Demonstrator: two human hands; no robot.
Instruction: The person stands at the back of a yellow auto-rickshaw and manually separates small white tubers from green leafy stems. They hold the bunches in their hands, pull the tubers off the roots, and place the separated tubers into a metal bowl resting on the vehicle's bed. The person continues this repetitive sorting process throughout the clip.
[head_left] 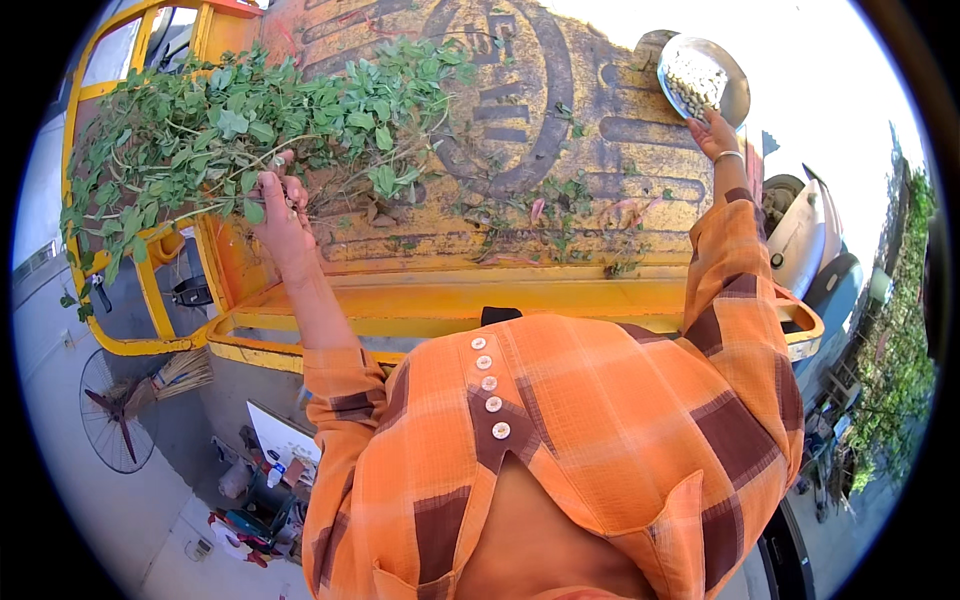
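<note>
At the far right my right hand (714, 134) grips the near rim of a round metal bowl (738, 92). Inside the bowl is a heap of small pale pods (695, 80) that look like peanuts. On the left, my left hand (283, 215) is closed at the near edge of a large pile of leafy green plants (230, 130). Its fingers are curled together beside stems and roots, and what lies within them is too small to make out.
The plants rest on a worn yellow metal cart bed (600, 165) with raised ribs. Torn leaves and roots (560, 215) litter its middle. A yellow rail (480, 300) runs along the near side. On the floor at left stand a fan (115, 410) and a straw broom (180, 372).
</note>
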